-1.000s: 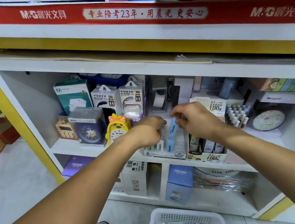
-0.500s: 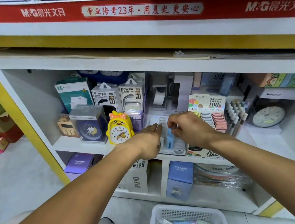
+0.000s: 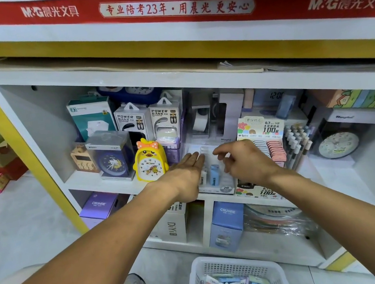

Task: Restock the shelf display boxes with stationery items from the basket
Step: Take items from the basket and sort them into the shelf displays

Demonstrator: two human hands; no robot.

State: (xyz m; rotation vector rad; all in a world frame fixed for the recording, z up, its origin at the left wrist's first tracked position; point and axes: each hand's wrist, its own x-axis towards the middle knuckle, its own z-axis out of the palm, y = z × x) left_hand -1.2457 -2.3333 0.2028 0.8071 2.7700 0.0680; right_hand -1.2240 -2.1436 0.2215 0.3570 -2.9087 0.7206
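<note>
The clear display box [image 3: 211,162] sits at the front edge of the middle shelf [image 3: 105,180], between the yellow chick clock [image 3: 149,162] and the lead-refill display box [image 3: 263,145]. Its ribbed slots are mostly bare toward the back; near the front a light blue packet [image 3: 214,174] stands upright beside a white packet [image 3: 204,176], and a "2B" label shows on the front lip.

The left hand [image 3: 183,173] lies at the box's left side, fingers straight and held together, pointing toward the back of the shelf, palm turned inward toward the box; whether it actually touches the box wall cannot be told. The right hand [image 3: 244,160] hovers over the box's right part, fingers loosely curled and slightly spread, forefinger and thumb reaching left above the slots. It holds nothing.

On the floor below the shelf's front edge stands the white basket [image 3: 232,265], with a heap of small packets in blue, white, green and pink inside it.

Left of the chick clock stands a blue alarm clock in a clear case [image 3: 111,157], with two power bank boxes [image 3: 149,120] behind. Right of the refill box is a rack of pens [image 3: 298,140], then a round clock [image 3: 338,144] toward the right end of the shelf. A blue CRUHRE box [image 3: 227,225] stands on the shelf below. A red banner [image 3: 174,7] runs along the top shelf's edge.
</note>
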